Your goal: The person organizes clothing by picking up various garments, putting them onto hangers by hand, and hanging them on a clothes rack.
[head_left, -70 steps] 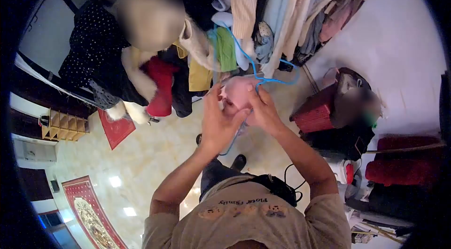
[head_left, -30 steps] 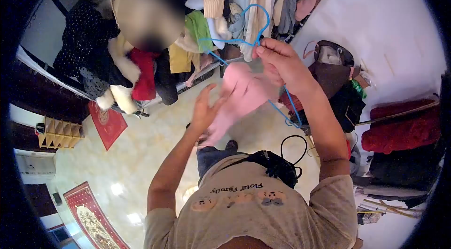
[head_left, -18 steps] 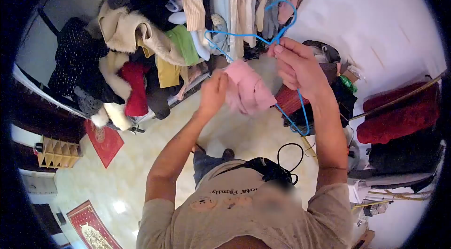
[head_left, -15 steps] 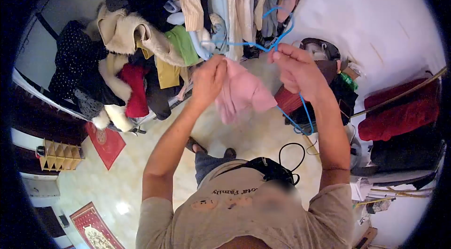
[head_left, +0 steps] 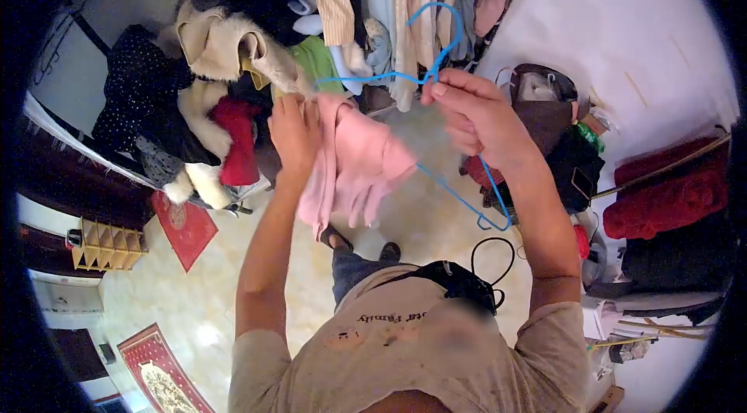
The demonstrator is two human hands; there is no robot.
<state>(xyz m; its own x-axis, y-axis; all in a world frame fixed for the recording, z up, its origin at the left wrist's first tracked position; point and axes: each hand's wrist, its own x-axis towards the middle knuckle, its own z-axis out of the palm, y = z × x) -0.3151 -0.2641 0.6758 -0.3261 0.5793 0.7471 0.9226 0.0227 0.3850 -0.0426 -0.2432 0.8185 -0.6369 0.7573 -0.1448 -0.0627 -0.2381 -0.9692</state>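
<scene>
1. Pink cloth, a soft folded garment (head_left: 358,150), hangs in front of the person between the two hands, its lower edge loose above the pale floor (head_left: 257,261)
2. The left hand (head_left: 296,137) has its grip closed on the upper left edge of the garment, with the fingers bent over the cloth
3. The right hand (head_left: 484,121) has its grip pinched shut, thumb against fingers, at the neck of the blue hanger (head_left: 460,28), just below the hook
4. The hanger is tilted: the hook points up and curls to the left, one arm reaches left to the top of the garment, and the other end slopes down to the lower right; the lower bar passes out of sight at the garment, so how the two meet there cannot be told
5. Beyond the left hand lie a cream furry garment (head_left: 208,43), a green cloth (head_left: 317,60), a red garment (head_left: 236,140) and a black dotted garment (head_left: 136,90)
6. Farther up, light-coloured clothes (head_left: 403,20) hang in a row
7. At the far left stand wooden cubbyholes (head_left: 109,247); near them a red mat (head_left: 185,230) lies on the floor
</scene>
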